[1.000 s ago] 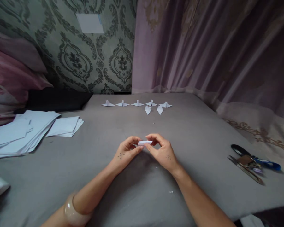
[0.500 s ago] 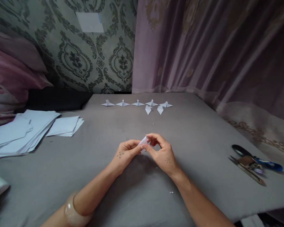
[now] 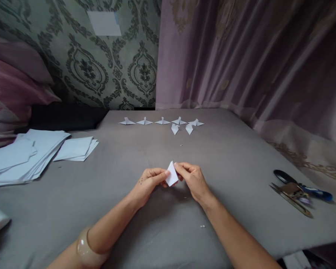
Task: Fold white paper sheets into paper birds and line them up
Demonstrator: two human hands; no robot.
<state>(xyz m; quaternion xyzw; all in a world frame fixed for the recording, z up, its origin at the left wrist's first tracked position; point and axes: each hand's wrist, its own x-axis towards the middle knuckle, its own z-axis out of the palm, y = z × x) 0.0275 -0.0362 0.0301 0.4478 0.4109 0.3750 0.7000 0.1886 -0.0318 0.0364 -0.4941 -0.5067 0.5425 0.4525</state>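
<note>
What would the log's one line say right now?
left hand: holds folded paper | right hand: at its right edge | beyond: folded white shapes on grey cloth

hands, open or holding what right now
Left hand: closed, pinching the folded white paper.
Right hand: at the paper's right edge; whether it's gripping can't be told.

Grey-covered table (image 3: pixel 109 179), seven folded paper figures (image 3: pixel 162 121) at the back, white sheets (image 3: pixel 49 151) left, tools (image 3: pixel 292 203) right
</note>
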